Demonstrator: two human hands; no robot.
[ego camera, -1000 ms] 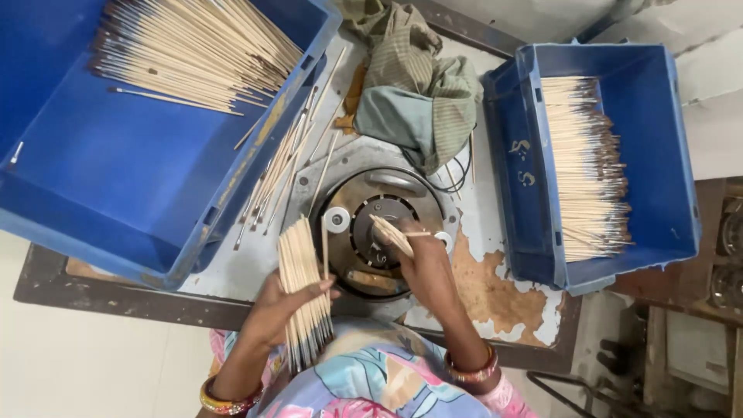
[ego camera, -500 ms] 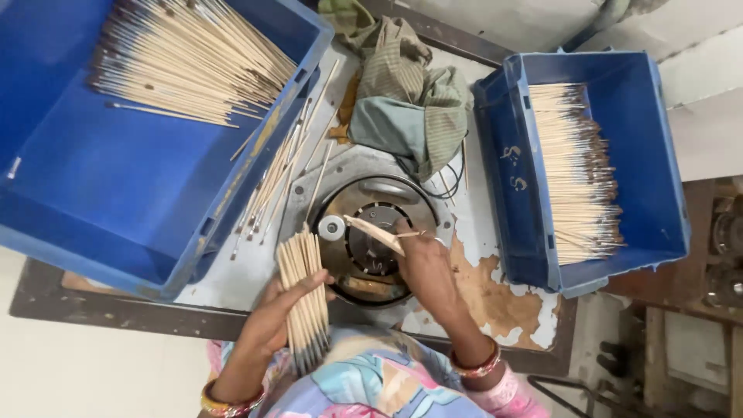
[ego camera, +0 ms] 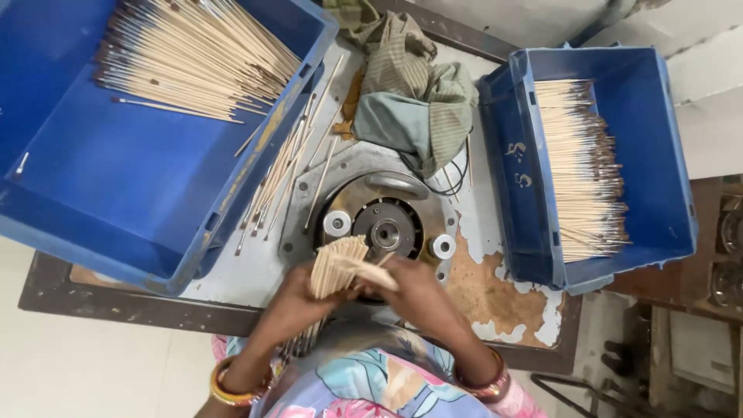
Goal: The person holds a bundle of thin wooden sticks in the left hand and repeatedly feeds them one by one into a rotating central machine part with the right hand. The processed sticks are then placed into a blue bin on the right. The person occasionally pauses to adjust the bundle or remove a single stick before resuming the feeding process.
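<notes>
My left hand (ego camera: 298,298) grips a thick bundle of thin wooden sticks (ego camera: 335,263), held upright just in front of the round metal machine head (ego camera: 385,230). My right hand (ego camera: 414,294) is beside it, pinching a single stick (ego camera: 371,271) at the bundle's right side. Both hands meet at the near edge of the worn metal table (ego camera: 503,298). The lower ends of the bundle stick out below my left hand.
A large blue crate (ego camera: 147,186) at left holds many dark-tipped sticks (ego camera: 193,66). A smaller blue crate (ego camera: 658,155) at right holds stacked sticks (ego camera: 580,166). Loose sticks (ego camera: 286,174) lie between crate and machine. A crumpled green cloth (ego camera: 414,104) lies behind the machine.
My left hand has brought the bundle right and up toward the machine. My right hand has drawn its stick back from the machine head to the bundle.
</notes>
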